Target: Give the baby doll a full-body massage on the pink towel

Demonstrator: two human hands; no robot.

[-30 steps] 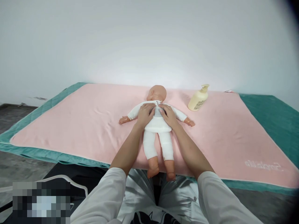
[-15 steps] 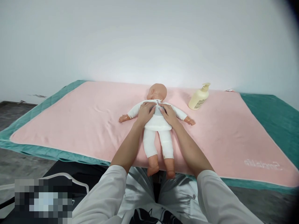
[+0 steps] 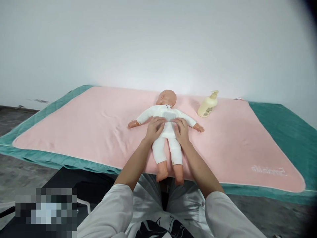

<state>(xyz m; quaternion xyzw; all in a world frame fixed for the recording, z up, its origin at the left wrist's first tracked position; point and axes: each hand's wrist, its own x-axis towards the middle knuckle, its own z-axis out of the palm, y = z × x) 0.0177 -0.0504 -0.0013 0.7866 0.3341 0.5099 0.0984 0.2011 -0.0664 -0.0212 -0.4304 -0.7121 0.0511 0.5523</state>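
Note:
A baby doll [image 3: 167, 132] with a bald head, white cloth body and bare plastic feet lies lengthwise before me, arms spread out to both sides. A grey rectangular panel [image 3: 168, 115] shows on its upper torso. My left hand [image 3: 155, 128] rests on the left side of the doll's torso, and my right hand [image 3: 181, 128] mirrors it on the right. Both hands lie palm down with fingers stretched inward, their tips near the lower edge of the panel. Neither one grips anything.
A pale yellow pump bottle [image 3: 208, 105] stands to the doll's right. Under everything lies a pink mat [image 3: 86, 125] on a green padded cover [image 3: 287, 125], against a white wall [image 3: 148, 43]. A black surface with a blurred-out patch [image 3: 47, 211] is at lower left.
Both hands have slid down the doll's torso toward me, from near its neck to mid-torso, uncovering more of the grey panel. The view has shifted slightly.

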